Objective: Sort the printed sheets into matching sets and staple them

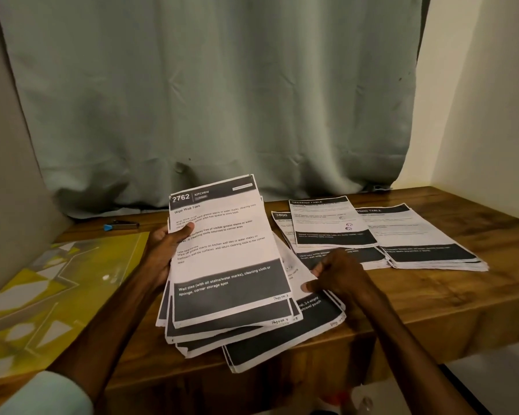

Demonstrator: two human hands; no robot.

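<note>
My left hand grips a fanned stack of printed sheets by its left edge, thumb on the top page headed "2762 KITCHEN Wipe Wall Tiles". My right hand pinches the right edge of a lower sheet sticking out from under the stack. Beneath it a sheet with a dark bottom band juts toward the table's front edge. Sorted piles lie to the right: one topped "DRESSING TABLE", one with "3800" under it, and another further right. A stapler with a blue end lies far left.
The wooden table ends at a front edge near me. A yellow and grey patterned mat covers the left side. A grey-green curtain hangs behind, with a pale wall on the right.
</note>
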